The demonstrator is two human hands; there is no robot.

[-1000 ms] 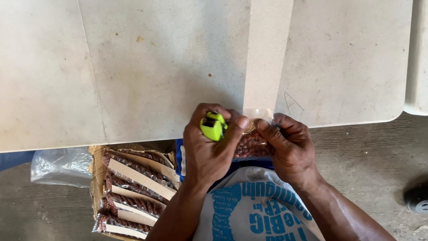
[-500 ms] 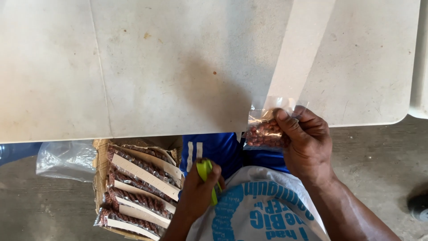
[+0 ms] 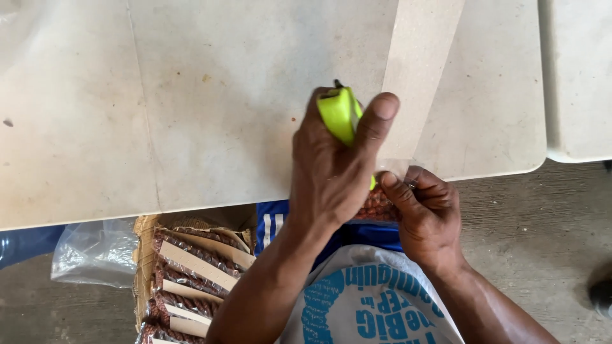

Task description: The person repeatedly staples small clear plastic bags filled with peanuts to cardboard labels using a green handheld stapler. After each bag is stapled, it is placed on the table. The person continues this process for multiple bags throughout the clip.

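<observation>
Left hand point(image 3: 331, 169) grips green stapler point(image 3: 341, 118) above right hand's point(image 3: 427, 213) peanut packet point(image 3: 377, 205).

Bright, even daylight, soft shadows under the table point(image 3: 191, 127) edge, sharp focus, no glare.

white table point(image 3: 159, 114) | grey concrete floor point(image 3: 529, 236) | daylight

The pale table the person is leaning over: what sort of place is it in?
Probably a small hand-packing spot. A carton of clear packets of reddish-brown nuts sits on a concrete floor by the pale table, and the right hand holds another packet against a cardboard strip.
</observation>
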